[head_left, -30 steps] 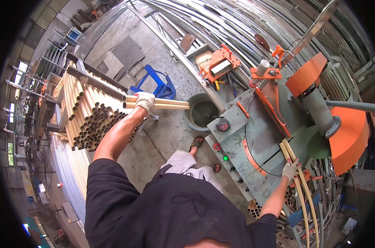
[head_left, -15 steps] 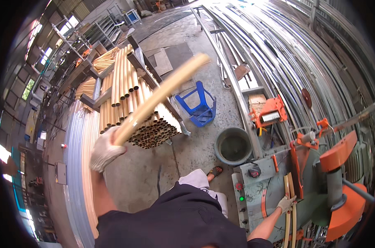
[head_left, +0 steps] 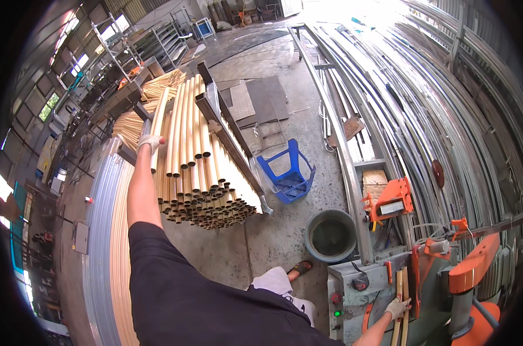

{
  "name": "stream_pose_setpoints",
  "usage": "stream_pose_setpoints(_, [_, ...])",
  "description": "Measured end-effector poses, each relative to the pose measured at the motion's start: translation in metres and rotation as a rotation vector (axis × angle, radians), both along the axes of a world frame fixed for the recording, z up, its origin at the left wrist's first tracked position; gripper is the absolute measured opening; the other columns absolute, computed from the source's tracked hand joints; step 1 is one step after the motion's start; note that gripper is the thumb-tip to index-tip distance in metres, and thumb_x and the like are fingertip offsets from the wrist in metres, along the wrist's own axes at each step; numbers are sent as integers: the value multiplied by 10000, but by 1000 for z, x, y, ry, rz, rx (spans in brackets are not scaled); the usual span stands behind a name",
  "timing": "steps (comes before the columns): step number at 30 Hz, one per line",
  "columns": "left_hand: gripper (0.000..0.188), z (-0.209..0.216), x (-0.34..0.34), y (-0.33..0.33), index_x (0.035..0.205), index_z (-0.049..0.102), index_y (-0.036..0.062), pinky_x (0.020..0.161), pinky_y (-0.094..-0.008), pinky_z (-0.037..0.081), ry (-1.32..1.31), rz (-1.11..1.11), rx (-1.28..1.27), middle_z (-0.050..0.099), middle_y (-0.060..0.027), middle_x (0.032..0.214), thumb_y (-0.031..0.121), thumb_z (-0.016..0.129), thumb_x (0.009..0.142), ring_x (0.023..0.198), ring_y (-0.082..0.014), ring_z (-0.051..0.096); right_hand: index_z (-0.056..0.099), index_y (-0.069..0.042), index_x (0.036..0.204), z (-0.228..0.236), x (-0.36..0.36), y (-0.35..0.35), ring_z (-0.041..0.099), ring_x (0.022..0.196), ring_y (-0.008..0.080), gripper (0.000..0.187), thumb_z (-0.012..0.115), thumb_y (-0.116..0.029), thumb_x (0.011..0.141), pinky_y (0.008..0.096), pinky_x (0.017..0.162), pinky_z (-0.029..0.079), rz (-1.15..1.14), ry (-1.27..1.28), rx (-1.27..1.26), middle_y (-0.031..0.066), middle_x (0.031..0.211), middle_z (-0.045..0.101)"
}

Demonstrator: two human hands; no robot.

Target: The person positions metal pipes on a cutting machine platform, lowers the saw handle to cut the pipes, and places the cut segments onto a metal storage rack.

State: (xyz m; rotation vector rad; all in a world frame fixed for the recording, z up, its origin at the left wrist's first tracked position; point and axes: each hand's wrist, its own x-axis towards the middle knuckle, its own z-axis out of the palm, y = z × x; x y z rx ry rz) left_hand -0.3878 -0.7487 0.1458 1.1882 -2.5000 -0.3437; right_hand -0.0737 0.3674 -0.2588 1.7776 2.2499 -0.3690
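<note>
My gloved left hand [head_left: 151, 142] reaches out to the stack and is closed round a gold metal tube [head_left: 160, 118] at the left of the top row. Beneath it lies a pile of cut gold tubes [head_left: 214, 203], their open ends facing me. At the lower right, my gloved right hand [head_left: 396, 308] grips two gold tubes [head_left: 405, 282] side by side on the bed of a cutting machine [head_left: 345, 278]. Its orange-and-grey head [head_left: 472, 262] stands just right of that hand.
Steel rack posts [head_left: 212, 112] border the stack. A blue plastic stool [head_left: 288, 173] lies tipped on the floor, near a round tub [head_left: 330, 235] of dark liquid. Long metal profiles [head_left: 423, 115] fill the right side; more long tubes [head_left: 108, 248] lie at the left.
My left hand has carried the tube away from me and lowered it onto the stack. My right hand stays at the two tubes on the machine. The view has shifted somewhat.
</note>
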Motion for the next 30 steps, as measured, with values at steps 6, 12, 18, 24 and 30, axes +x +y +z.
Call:
stream_pose_setpoints(6, [572,-76,-52,77,930,727,-42,721,-414,509,-178,-68,61,697,-131,891,460,833,679,814,-213,638,304,-229,1543,11,16,28,483,1275,492,718,605,-435,925,652,1004,380,32,46,219,158,1577,328])
stream_pose_setpoints(12, [694,-78,-9,57,1365,564,42,1074,-356,393,623,-442,1333,576,-128,1326,599,501,954,1193,-255,545,459,-11,1424,-15,10,34,417,1358,417,602,517,-405,973,511,1133,324,440,148,339,233,1460,462])
stream_pose_setpoints(18, [388,-72,-11,54,857,619,145,535,-377,506,151,-396,744,647,-36,753,519,584,957,682,-166,639,400,-171,1492,13,-44,13,330,1364,521,700,506,-568,925,656,1086,249,57,116,260,220,1570,310])
stream_pose_setpoints(24, [437,54,-46,314,1086,632,37,577,-219,401,-312,-824,-15,644,-75,884,457,589,969,683,-53,493,407,-176,1480,48,-81,-18,366,1317,581,754,594,-567,863,709,1069,247,-79,143,130,265,1547,315])
stream_pose_setpoints(30, [388,-110,14,774,1237,631,11,805,-298,507,-656,-1804,753,693,-98,1037,288,604,967,914,-167,640,577,-105,1330,53,-48,-19,551,1254,379,488,647,-251,869,444,1078,410,78,980,208,222,1337,582])
